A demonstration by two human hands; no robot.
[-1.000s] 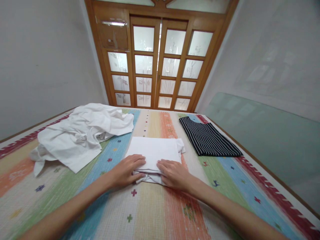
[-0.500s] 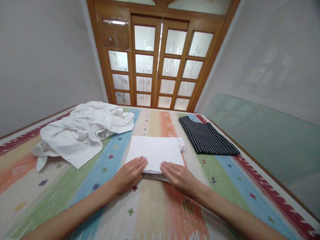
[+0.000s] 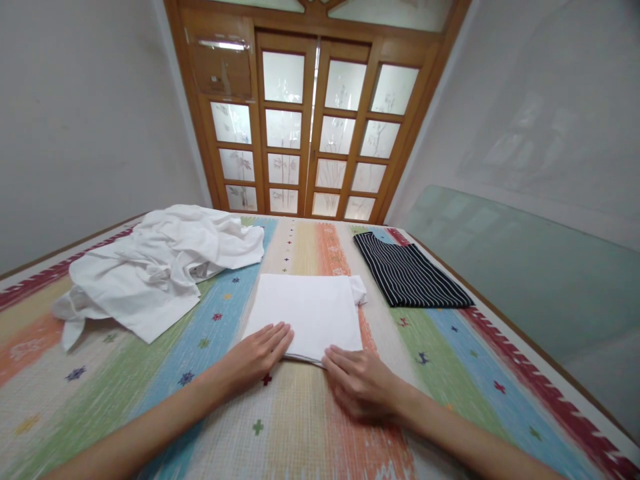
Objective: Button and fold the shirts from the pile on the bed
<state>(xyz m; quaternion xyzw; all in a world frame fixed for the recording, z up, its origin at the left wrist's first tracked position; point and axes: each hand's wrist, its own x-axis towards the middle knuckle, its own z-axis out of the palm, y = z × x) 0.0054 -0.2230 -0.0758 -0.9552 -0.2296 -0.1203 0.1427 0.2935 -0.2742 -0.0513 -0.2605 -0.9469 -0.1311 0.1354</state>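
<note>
A white shirt [image 3: 305, 310], folded into a flat rectangle, lies on the patterned cover in front of me. A crumpled bit of it, like a sleeve, sticks out at its far right corner. My left hand [image 3: 265, 350] rests on its near left corner, fingers stretched out flat on the cloth. At the near right corner, my right hand [image 3: 363, 383] has its fingers bent together over the edge of the shirt; its thumb is hidden.
A crumpled pile of white cloth [image 3: 160, 263] lies at the far left. Far right is a folded black garment with white stripes [image 3: 407, 273]. The striped, colourful cover [image 3: 300, 440] spreads under everything. Wooden doors with glass panes [image 3: 310, 120] stand beyond, walls on both sides.
The shirt's near edge has come down towards me and now covers the layer that showed beneath it. My right hand has moved nearer to me; my left hand lies flatter on the cloth.
</note>
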